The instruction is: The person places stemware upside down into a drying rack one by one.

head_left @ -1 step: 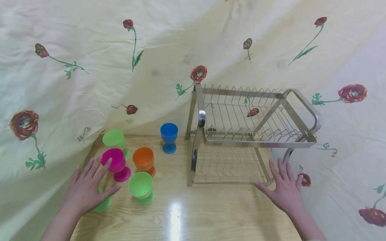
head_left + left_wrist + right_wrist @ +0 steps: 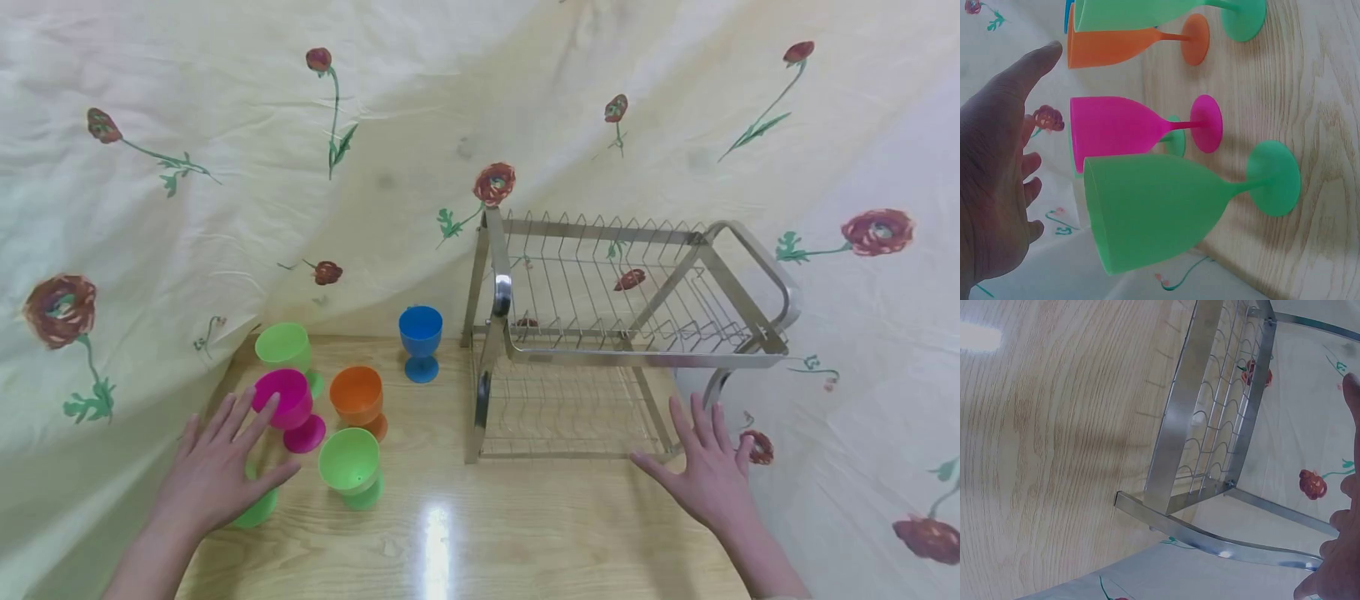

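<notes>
My left hand (image 2: 212,473), fingers spread, hovers above a green goblet (image 2: 1157,209) that it mostly hides in the head view. Beyond its fingertips stands a magenta goblet (image 2: 288,402); the left wrist view has a gap between hand and cups. Around these are an orange goblet (image 2: 356,396), two more green goblets, one in front (image 2: 350,462) and one behind (image 2: 283,346), and a blue goblet (image 2: 421,332) farther back. All stand upright. On the other side, my right hand (image 2: 708,483) is spread and holds nothing, near the front right corner of a two-tier metal dish rack (image 2: 645,359).
The rack stands at the back right of the wooden table (image 2: 525,533), its wire tiers bare. A flowered cloth (image 2: 420,100) hangs behind and along both sides. Light glares off the tabletop near the front middle.
</notes>
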Demonstrator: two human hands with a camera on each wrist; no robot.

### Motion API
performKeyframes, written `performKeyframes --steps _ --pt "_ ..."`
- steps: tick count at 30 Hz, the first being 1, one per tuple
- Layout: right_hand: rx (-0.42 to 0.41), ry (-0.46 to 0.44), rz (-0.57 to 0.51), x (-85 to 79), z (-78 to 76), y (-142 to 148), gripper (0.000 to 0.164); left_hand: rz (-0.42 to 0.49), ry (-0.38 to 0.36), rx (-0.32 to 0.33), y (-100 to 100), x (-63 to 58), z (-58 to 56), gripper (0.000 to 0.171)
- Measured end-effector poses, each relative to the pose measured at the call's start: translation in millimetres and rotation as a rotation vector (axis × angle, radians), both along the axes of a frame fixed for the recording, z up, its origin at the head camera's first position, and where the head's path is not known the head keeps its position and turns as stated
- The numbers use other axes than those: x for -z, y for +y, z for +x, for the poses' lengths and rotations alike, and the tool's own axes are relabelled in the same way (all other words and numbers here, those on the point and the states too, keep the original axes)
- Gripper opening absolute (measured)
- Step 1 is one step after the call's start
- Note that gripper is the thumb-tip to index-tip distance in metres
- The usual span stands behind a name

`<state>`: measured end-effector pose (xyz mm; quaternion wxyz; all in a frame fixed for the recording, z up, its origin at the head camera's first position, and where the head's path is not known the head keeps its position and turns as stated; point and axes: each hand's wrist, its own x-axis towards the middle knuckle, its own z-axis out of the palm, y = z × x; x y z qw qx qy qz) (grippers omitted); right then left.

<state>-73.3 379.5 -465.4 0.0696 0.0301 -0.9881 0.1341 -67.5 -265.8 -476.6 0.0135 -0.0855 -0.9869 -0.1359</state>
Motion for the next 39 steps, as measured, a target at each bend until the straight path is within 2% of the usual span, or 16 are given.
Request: performKeyframes --steps 5,10,17,22,25,33,36,39 --pt "0.000 0.002 -0.005 4.5 -0.9 3 0.111 -0.002 -0.015 0.008 2 0.2 -1.9 0.102" --pt "-0.007 -0.014 -0.008 6.1 -2.5 2 0.110 0.001 0.001 0.026 -1 -1.7 -2.6 0.102" --pt "-0.022 -0.012 -0.005 2.7 -4.1 0 0.110 -0.006 0.054 0.098 -2 -8.5 -5.0 0.107" --pt "-0.031 -0.026 -0.009 2.3 -4.3 -1 0.109 -0.004 0.036 0.149 4 -19.0 -10.9 0.113" --pt "-0.037 -0.037 -0.015 2.3 -4.1 -1 0.109 0.015 0.021 0.183 7 -23.1 -12.6 0.115" --pt "-0.061 -0.036 -0.023 3.7 -4.0 -7 0.112 0.045 0.051 0.281 8 -26.9 -15.2 0.113" --pt "-0.074 -0.044 -0.013 2.8 -5.8 -13 0.112 0.062 0.043 0.291 11 -29.0 -16.8 0.115" --pt "-0.090 -0.052 -0.008 1.9 -7.7 -20 0.113 0.122 -0.005 0.279 15 -30.1 -17.0 0.119"
